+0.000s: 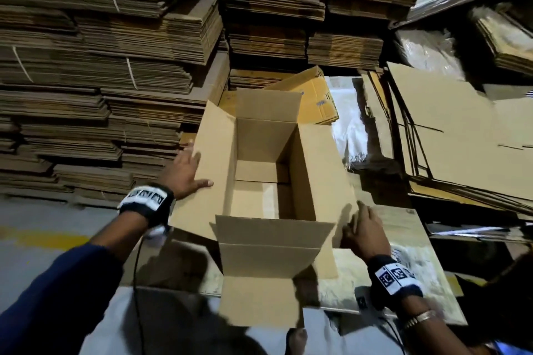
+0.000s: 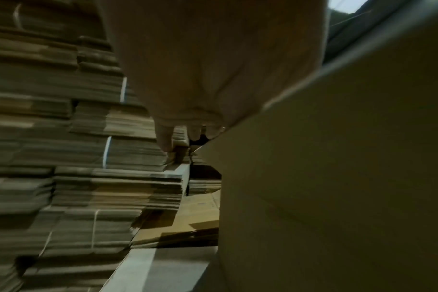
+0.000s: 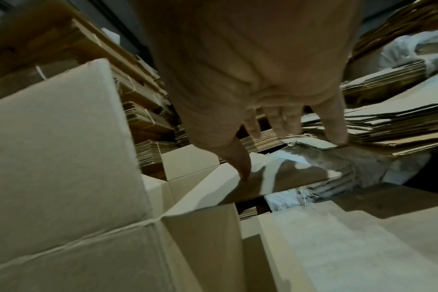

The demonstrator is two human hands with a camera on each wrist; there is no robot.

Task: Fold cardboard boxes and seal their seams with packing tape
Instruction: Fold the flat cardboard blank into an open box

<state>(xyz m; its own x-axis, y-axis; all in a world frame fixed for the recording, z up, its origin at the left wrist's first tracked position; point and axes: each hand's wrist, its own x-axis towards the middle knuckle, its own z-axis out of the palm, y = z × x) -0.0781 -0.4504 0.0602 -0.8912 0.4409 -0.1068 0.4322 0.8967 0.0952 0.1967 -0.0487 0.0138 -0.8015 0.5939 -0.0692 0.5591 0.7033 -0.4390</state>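
Observation:
A plain brown cardboard box (image 1: 300, 176) stands upright in the middle of the head view with all top flaps standing open. My left hand (image 1: 184, 173) is at the long left flap (image 1: 213, 153): the thumb lies on its inner face and the straight fingers reach past its outer edge. The left wrist view shows that palm (image 2: 213, 69) against the flap's (image 2: 338, 177) edge. My right hand (image 1: 364, 230) is at the near corner of the long right flap (image 1: 320, 170). In the right wrist view its thumb tip (image 3: 244, 173) touches that flap (image 3: 275, 177) and the fingers spread beyond it.
Tall strapped stacks of flattened cardboard (image 1: 101, 81) fill the left and back. Loose flat sheets (image 1: 447, 138) slope at the right. A yellow flattened box (image 1: 314, 101) and a white woven sack (image 1: 346, 124) lie behind the box. Grey floor with a yellow line (image 1: 43, 236) is at lower left.

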